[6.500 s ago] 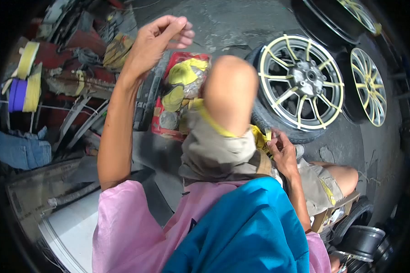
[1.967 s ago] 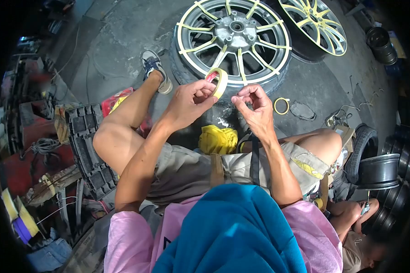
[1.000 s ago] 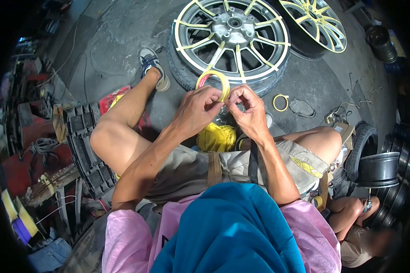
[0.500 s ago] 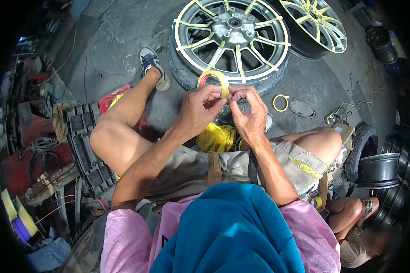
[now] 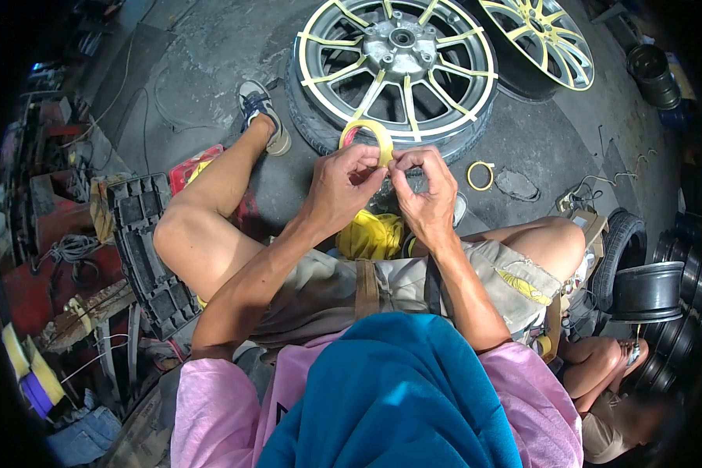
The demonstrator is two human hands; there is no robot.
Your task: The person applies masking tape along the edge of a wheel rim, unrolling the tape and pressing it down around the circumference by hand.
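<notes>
My left hand (image 5: 339,187) is closed on a roll of yellow masking tape (image 5: 377,131), which stands up above the fingers. Thumb and fingertips of my right hand (image 5: 429,191) are pinched together at the near edge of that roll, where the tape's end seems to be; the tiny bit between them is hard to make out. Beyond both hands lies a silver wheel rim (image 5: 402,58) resting on a tire (image 5: 312,125). Strips of yellow tape run along its spokes, and more pale tape rings its outer lip.
A second taped rim (image 5: 540,43) leans at the upper right. On the floor lies another tape roll (image 5: 480,176). A black plastic case (image 5: 152,249) stands left of my leg. Right are a tire (image 5: 622,249), a dark rim (image 5: 647,292) and a seated person (image 5: 600,382).
My hands and the tape roll stay almost where they were, with only a slight shift of the right fingers. The seated person's hands have moved a little.
</notes>
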